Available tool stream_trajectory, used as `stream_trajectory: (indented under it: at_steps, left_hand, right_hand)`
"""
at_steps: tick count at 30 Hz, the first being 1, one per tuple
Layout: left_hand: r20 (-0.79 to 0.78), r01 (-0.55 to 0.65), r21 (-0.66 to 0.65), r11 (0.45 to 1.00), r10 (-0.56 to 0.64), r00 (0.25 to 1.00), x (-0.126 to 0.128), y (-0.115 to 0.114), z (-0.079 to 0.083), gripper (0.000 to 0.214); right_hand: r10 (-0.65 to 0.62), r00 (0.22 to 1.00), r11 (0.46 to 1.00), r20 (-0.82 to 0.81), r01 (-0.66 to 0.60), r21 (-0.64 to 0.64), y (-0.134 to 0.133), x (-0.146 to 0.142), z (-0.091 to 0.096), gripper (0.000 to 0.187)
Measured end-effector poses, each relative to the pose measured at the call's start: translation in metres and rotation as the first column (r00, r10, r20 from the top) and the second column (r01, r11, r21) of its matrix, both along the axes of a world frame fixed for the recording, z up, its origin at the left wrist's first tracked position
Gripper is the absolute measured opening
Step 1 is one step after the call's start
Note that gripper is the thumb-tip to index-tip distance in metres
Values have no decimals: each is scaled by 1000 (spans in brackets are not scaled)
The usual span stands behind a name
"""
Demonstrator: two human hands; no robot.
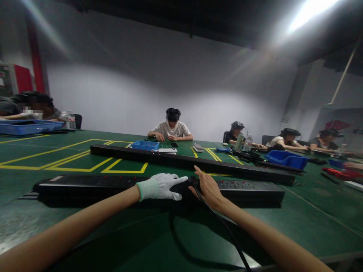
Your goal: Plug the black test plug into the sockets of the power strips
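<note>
A long black power strip (113, 184) with red switches or lights and rows of sockets lies across the table before me. My left hand (162, 186), in a white glove with a green cuff, rests on its middle, index finger and thumb stretched apart. Bare, my right hand (209, 189) is closed around a black plug (194, 181) at the top of the strip; its fingers partly hide it. Whether the plug sits in a socket I cannot tell. From it a black cable (231, 234) runs under my right wrist toward the table's near edge.
Behind lies a second long black power strip (181, 161). Beyond it are a small blue bin (145, 145), phones and a person (171, 128) seated opposite. A larger blue bin (286, 158) and bottles stand right; a blue tray (28, 126) is left. Other people sit on both sides.
</note>
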State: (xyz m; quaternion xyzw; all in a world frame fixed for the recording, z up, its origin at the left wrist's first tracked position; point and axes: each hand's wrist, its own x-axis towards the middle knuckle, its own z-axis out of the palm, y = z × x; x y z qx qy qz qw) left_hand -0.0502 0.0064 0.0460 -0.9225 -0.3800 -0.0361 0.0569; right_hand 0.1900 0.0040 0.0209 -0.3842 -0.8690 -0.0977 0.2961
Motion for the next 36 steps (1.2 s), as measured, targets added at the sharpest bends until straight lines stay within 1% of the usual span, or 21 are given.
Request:
stream_trajectory:
  at_steps: [2, 4, 6, 9, 15, 18, 23, 26, 30, 32, 34, 36]
  left_hand:
    - [4, 4, 4, 1000, -4, 1000, 0, 0, 0, 78]
    - [-1, -1, 6, 1000, 1, 1000, 0, -1, 1, 79]
    - [-5, -8, 11, 1000, 8, 1000, 0, -1, 1, 79]
    - [-9, -16, 37, 999, 16, 1000, 2, -1, -1, 77]
    - [-19, -57, 156, 986, 61, 998, 8, -2, -8, 76]
    - [-16, -35, 179, 983, 38, 999, 17, -4, -8, 76]
    - [1, -11, 204, 979, 11, 1000, 41, -7, -4, 76]
    - [7, -17, 159, 987, 16, 1000, 49, -5, -3, 78]
    - [21, -17, 78, 997, 16, 1000, 47, -1, 1, 82]
    - [26, -3, 9, 1000, 2, 1000, 44, 2, 3, 83]
    - [38, 20, -68, 997, -18, 999, 42, 5, 5, 82]
    - [66, 52, -120, 991, -44, 997, 40, 7, 6, 81]
  right_hand:
    - [-28, 996, 995, 87, 37, -98, 0, 5, 9, 79]
    - [-24, 986, 988, 162, 48, -144, 0, 8, 15, 85]
    - [-16, 980, 990, 198, 43, -135, -1, 8, 17, 87]
    - [-12, 978, 992, 207, 39, -124, -3, 8, 17, 88]
    - [-21, 976, 994, 217, 44, -102, -3, 10, 17, 93]
    - [-32, 970, 990, 243, 64, -127, -6, 20, 18, 93]
    - [-60, 969, 974, 238, 109, -197, -7, 43, 22, 88]
    - [-27, 970, 959, 242, 94, -267, -3, 50, 28, 92]
    - [37, 972, 935, 232, 49, -352, 1, 52, 34, 96]
    - [52, 978, 934, 202, 24, -356, 1, 51, 36, 95]
    - [91, 986, 940, 139, -39, -339, 2, 49, 37, 92]
    - [158, 985, 943, 64, -132, -305, 2, 45, 38, 81]
